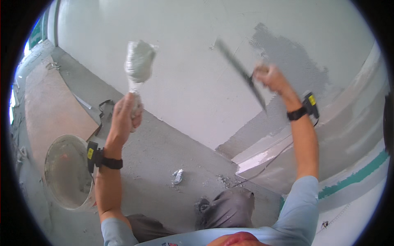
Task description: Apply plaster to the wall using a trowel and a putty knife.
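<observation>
My left hand is closed round the handle of a putty knife, held upright left of centre with a thick lump of pale grey plaster on its blade. My right hand grips a long, narrow flat trowel, slightly blurred, tilted diagonally in front of the pale plastered wall. Behind my right hand is a rough, darker grey patch on that wall. Both wrists wear black straps with small dark devices.
A large bucket stands on the dusty floor at lower left, beside a leaning or lying board. Debris and a white scrap lie near my knees. A side wall with a green stripe meets the plastered wall at right.
</observation>
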A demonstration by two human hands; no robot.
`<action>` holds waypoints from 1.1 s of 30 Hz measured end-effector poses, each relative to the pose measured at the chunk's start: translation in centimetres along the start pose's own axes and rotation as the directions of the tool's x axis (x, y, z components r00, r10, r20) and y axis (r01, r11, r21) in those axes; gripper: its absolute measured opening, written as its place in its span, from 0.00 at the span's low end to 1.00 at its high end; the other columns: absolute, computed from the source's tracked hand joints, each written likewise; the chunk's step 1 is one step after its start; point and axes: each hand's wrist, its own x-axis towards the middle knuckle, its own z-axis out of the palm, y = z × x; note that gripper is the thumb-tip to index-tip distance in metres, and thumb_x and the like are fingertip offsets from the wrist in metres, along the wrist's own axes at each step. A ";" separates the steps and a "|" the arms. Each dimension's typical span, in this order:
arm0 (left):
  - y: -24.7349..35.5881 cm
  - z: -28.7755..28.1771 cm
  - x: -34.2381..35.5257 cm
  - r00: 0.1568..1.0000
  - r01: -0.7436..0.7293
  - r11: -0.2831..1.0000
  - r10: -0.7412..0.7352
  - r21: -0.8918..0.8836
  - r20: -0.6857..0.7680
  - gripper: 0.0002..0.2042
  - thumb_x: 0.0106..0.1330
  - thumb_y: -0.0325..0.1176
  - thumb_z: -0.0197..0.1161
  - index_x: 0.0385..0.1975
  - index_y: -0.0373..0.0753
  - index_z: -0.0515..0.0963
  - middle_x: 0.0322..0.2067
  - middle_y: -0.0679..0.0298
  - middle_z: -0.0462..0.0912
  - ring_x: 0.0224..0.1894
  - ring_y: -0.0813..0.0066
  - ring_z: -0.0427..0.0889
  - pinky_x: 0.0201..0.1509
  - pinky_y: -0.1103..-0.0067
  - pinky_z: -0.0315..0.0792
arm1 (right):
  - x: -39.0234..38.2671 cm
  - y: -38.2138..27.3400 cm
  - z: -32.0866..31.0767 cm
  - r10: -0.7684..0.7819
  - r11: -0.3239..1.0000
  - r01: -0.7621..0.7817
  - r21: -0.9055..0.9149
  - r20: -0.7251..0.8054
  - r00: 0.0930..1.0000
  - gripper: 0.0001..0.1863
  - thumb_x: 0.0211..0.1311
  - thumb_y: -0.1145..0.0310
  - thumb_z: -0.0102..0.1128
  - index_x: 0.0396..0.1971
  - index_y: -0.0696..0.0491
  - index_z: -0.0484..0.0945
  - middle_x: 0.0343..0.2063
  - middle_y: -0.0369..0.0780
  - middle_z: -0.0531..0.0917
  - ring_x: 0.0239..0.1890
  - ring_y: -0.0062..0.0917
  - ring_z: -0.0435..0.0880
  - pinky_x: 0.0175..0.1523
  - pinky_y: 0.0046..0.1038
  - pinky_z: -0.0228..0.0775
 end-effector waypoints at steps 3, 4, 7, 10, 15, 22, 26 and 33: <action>-1.3 -2.4 0.8 0.999 0.010 0.997 -0.014 -0.077 -0.053 0.19 0.65 0.51 0.40 0.29 0.39 0.64 0.15 0.73 0.61 0.12 0.89 0.58 0.13 0.90 0.54 | 3.7 -5.8 -6.0 -0.219 0.926 0.125 -0.356 -0.237 0.947 0.21 0.46 0.56 0.57 0.35 0.56 0.77 0.25 0.39 0.80 0.25 0.22 0.75 0.31 0.26 0.67; -1.7 -2.6 1.1 0.999 0.003 0.995 -0.007 -0.098 -0.042 0.19 0.65 0.51 0.40 0.29 0.39 0.64 0.15 0.73 0.61 0.12 0.89 0.58 0.13 0.90 0.54 | 5.4 -6.5 -7.7 -0.439 0.830 0.264 -0.491 -0.284 0.852 0.20 0.46 0.55 0.56 0.33 0.55 0.77 0.25 0.41 0.80 0.28 0.27 0.77 0.36 0.29 0.68; -2.5 -3.5 1.1 0.997 -0.057 0.998 0.055 -0.041 -0.055 0.19 0.65 0.51 0.40 0.29 0.39 0.64 0.15 0.73 0.61 0.12 0.89 0.58 0.12 0.90 0.53 | 10.0 -8.6 -12.3 -0.493 0.674 0.024 -0.738 -0.425 0.759 0.21 0.47 0.53 0.54 0.36 0.54 0.76 0.29 0.44 0.80 0.33 0.34 0.79 0.39 0.34 0.69; -3.3 -4.6 1.6 0.995 -0.015 1.000 0.016 0.008 -0.094 0.19 0.65 0.52 0.40 0.29 0.40 0.63 0.15 0.73 0.61 0.11 0.90 0.57 0.12 0.91 0.53 | 13.2 -9.4 -15.9 -0.446 0.568 -0.298 -0.767 -0.591 0.672 0.25 0.47 0.50 0.54 0.39 0.54 0.75 0.32 0.47 0.80 0.37 0.38 0.79 0.43 0.37 0.68; -5.0 -4.2 3.3 0.996 -0.041 0.999 0.039 -0.018 -0.076 0.19 0.65 0.53 0.39 0.29 0.41 0.63 0.14 0.74 0.60 0.12 0.90 0.58 0.12 0.90 0.53 | 17.1 -6.3 -23.7 -0.293 0.475 -0.265 -0.839 -0.435 0.852 0.21 0.48 0.53 0.51 0.32 0.56 0.74 0.31 0.48 0.79 0.35 0.41 0.78 0.42 0.38 0.66; -6.4 -6.4 2.8 0.986 -0.039 0.999 0.037 -0.007 -0.163 0.18 0.66 0.49 0.38 0.29 0.38 0.65 0.14 0.74 0.61 0.12 0.90 0.58 0.12 0.90 0.53 | 15.3 -5.5 3.8 -0.548 0.536 0.420 -0.732 0.077 0.833 0.16 0.45 0.61 0.50 0.33 0.54 0.72 0.29 0.45 0.77 0.34 0.41 0.76 0.37 0.40 0.67; -4.7 -5.8 1.9 0.983 0.017 1.000 -0.018 -0.007 -0.183 0.18 0.66 0.49 0.38 0.30 0.38 0.65 0.14 0.73 0.61 0.12 0.90 0.57 0.12 0.91 0.53 | 10.3 -0.4 20.4 -0.312 0.589 0.252 -0.768 0.072 0.947 0.08 0.52 0.65 0.45 0.27 0.50 0.74 0.29 0.43 0.77 0.29 0.36 0.78 0.30 0.36 0.71; -0.1 -5.3 0.6 0.994 -0.069 0.998 0.070 0.011 -0.083 0.19 0.65 0.50 0.40 0.27 0.37 0.64 0.16 0.71 0.61 0.13 0.87 0.58 0.14 0.89 0.53 | -4.7 10.2 33.4 0.052 0.804 0.272 -0.529 0.518 0.854 0.13 0.42 0.59 0.56 0.30 0.48 0.77 0.27 0.43 0.80 0.32 0.35 0.78 0.36 0.35 0.69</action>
